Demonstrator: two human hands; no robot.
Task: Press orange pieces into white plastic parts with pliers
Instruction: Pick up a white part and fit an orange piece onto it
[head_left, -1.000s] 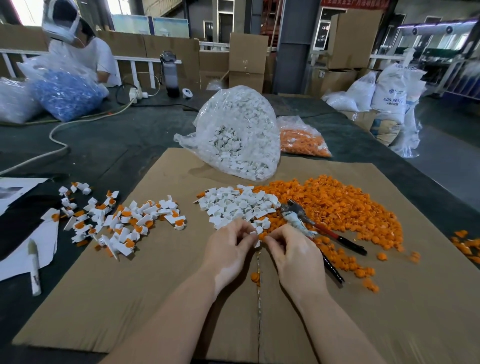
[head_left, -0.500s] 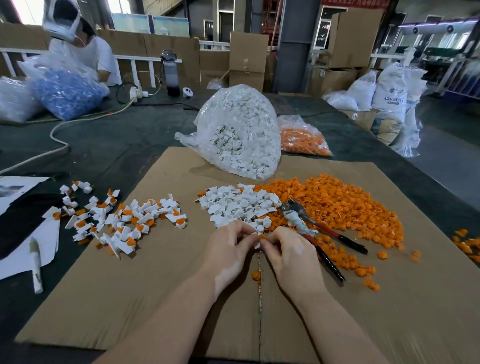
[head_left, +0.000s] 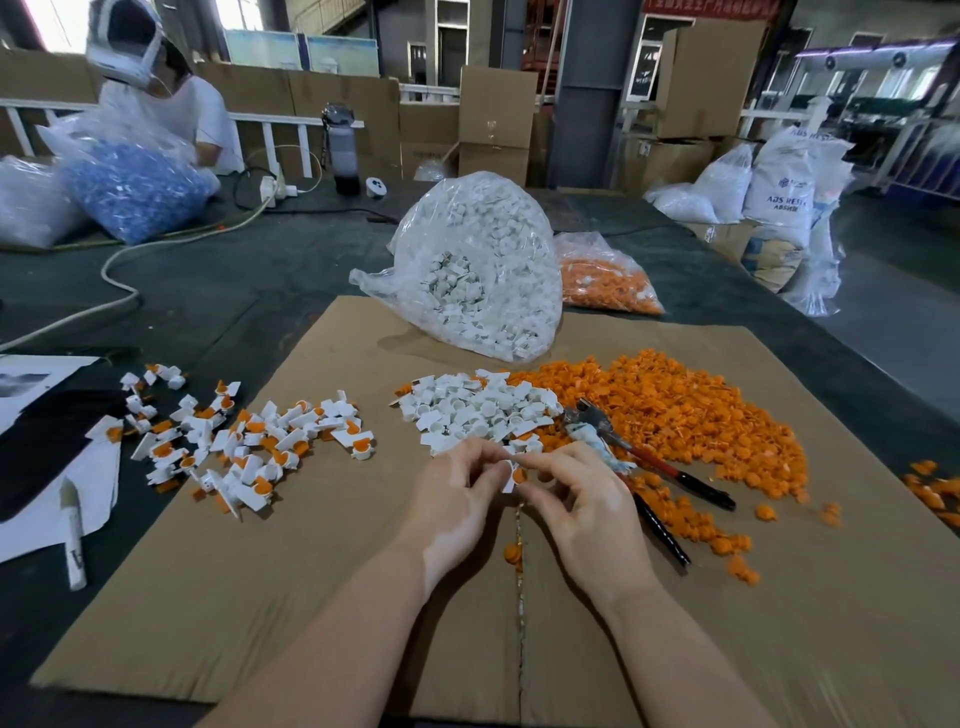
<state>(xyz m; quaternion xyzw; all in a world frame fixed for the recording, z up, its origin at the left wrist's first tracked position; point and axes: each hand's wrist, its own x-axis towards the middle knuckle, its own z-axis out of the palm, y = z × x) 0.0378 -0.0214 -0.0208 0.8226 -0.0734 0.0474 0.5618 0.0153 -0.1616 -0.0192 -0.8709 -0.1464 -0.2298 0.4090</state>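
Grip: the left hand (head_left: 457, 499) and the right hand (head_left: 582, 504) meet above the flat brown cardboard sheet (head_left: 322, 587); both pinch one small white plastic part with an orange piece seated in it (head_left: 513, 475).
Left hand: fingers curled, thumb and fingertips closed on the white edge of the part.
Right hand: thumb and forefinger closed on the orange side of the part; the other fingers are loosely curled.
Held part: clear of the cardboard, just in front of the loose pile of white plastic parts (head_left: 478, 410).
Pliers: the red-and-black-handled pliers (head_left: 649, 465) lie on the cardboard just right of the right hand, head toward the white pile, handles spread and pointing to the near right; neither hand touches them.
Orange stock: the heap of loose small orange plastic pieces (head_left: 670, 405) lies right of the white pile and touches it; strays trail toward the near right edge of the sheet.
Single orange piece (head_left: 511, 553): lies on the cardboard seam below the hands.
Finished parts: the scatter of white parts with orange inserts (head_left: 244, 441) lies to the left, across the cardboard edge and the dark table (head_left: 218, 291).
Supply bags: the clear plastic bag of white parts (head_left: 478, 270) stands at the far edge of the sheet; the clear bag of orange pieces (head_left: 605, 278) lies just right of it.
Far left: a second person in white (head_left: 171, 109) sits behind a clear bag of blue pieces (head_left: 130, 192).
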